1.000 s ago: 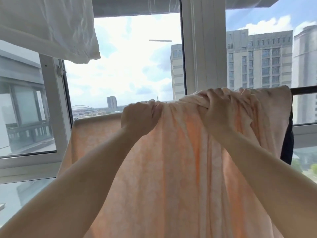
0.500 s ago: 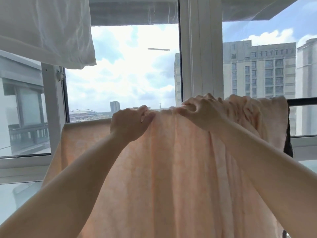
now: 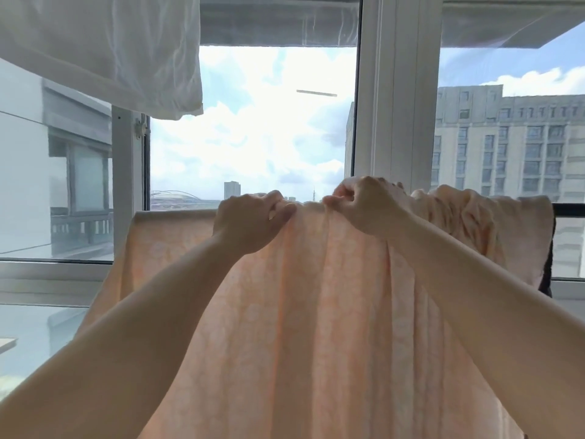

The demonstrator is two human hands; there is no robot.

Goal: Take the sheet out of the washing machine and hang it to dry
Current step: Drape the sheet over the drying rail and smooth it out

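Observation:
A pale peach patterned sheet hangs over a horizontal dark rail in front of the window. Its left part lies flat over the rail; its right part is bunched in folds. My left hand pinches the sheet's top edge near the middle. My right hand grips the top edge just to the right of it, the two hands almost touching. The rail is hidden under the cloth except at the far right.
A white cloth hangs overhead at the upper left. A white window post stands behind the hands. A dark garment hangs at the sheet's right edge. Window frames run along the left.
My right hand has slid left along the top edge, from the bunched folds toward my left hand. The view has tilted up a little.

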